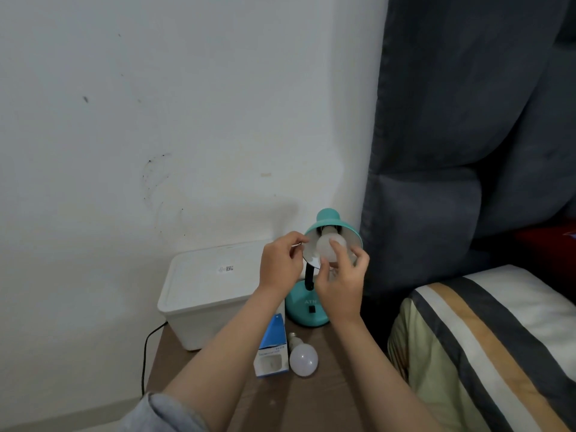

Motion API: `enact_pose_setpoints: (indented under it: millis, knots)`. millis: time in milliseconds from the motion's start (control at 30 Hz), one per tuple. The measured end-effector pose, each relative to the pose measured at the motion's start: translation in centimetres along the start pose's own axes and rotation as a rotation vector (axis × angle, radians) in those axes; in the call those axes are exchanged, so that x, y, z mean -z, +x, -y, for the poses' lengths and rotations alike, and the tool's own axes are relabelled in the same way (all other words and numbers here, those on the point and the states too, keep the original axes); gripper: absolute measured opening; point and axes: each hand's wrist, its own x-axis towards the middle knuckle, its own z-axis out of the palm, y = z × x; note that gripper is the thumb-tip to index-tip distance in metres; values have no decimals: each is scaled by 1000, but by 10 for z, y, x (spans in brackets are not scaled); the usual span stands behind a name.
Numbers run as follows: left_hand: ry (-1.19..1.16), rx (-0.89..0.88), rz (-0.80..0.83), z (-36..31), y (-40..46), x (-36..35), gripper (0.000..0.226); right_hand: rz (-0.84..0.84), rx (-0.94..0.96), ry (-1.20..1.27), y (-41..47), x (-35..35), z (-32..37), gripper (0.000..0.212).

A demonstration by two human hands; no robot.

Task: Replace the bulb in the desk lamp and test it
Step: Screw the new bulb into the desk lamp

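A teal desk lamp (307,310) stands on a small brown table, its shade (327,219) tipped toward me. A white bulb (327,244) sits in the shade's socket, unlit. My left hand (280,263) pinches the left rim of the shade. My right hand (341,282) has its fingertips curled around the bulb's dome. A second white bulb (303,358) lies on the table in front of the lamp base, beside a blue and white bulb box (272,349).
A white lidded plastic box (202,294) stands left of the lamp against the wall. A black cord (146,347) hangs off the brown table (280,400) at its left edge. A dark upholstered headboard (452,151) and a striped pillow (486,338) lie close on the right.
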Motion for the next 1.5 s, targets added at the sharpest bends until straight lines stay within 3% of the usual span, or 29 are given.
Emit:
enact_pose_setpoints:
  millis: [200,467,633,933,1200,1300,1400,1500]
  knots:
    - [15,-6,-3,-3,1,2,20,-21,-137,-13,5,0,7,39]
    - [20,-9,5,-3,1,3,21,46,-97,-9,2,-1,5,48]
    - [24,-6,4,-3,0,2,21,-7,-300,-36,10,2,9,47]
    - [8,-1,8,-4,-1,2,20,73,-88,-112,-2,2,2,47]
    - [10,9,2,-3,-1,1,20,-2,-249,-197,7,3,7,51]
    - [4,18,-1,-3,-1,1,20,25,-177,-196,2,5,3,56]
    - [2,21,6,-4,-1,1,21,80,-47,-207,1,5,0,46]
    - [14,19,3,-4,-1,2,20,29,-133,-208,7,3,3,44]
